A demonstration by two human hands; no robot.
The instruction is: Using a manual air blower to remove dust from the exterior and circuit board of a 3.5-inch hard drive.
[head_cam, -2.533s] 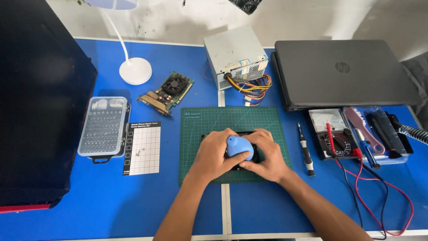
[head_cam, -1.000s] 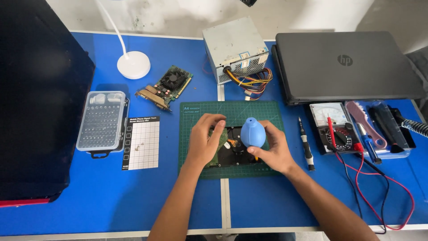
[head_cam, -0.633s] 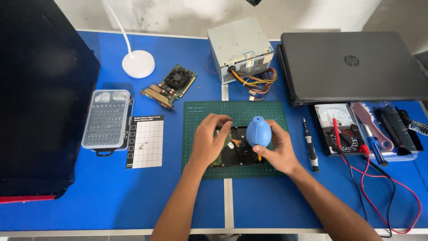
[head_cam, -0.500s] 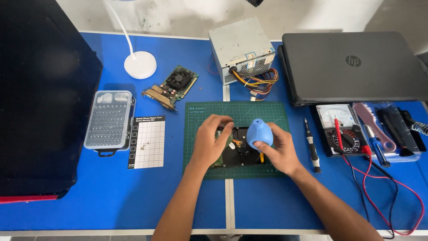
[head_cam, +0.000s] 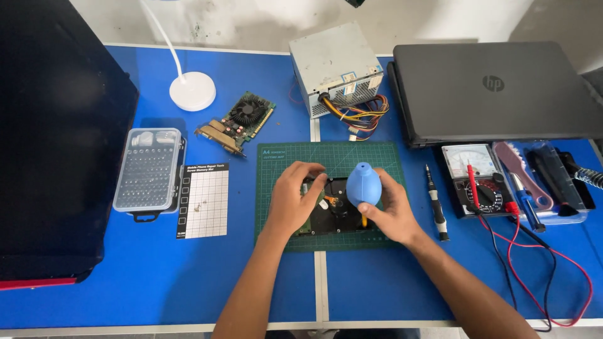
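— On the green cutting mat [head_cam: 352, 157] at the middle of the blue desk [head_cam: 157, 276], near its front edge, I have the opened black hard drive [head_cam: 336, 213] lying flat. My left hand [head_cam: 290, 202] rests on the drive's left edge, fingers spread and curled down onto it. My right hand [head_cam: 391, 212] has its fingers clamped round the blue rubber bulb blower [head_cam: 363, 186].

— Which way is the nozzle pointing?

— Down at the drive; only a yellow tip (mostly hidden behind the bulb) shows. To do this well, I judge the tip should stay just above the drive without touching, with short squeezes angled outward, and the left hand pinning the casing.

— Anything close by to mind?

— A black screwdriver [head_cam: 435, 204] lies just right of the mat.
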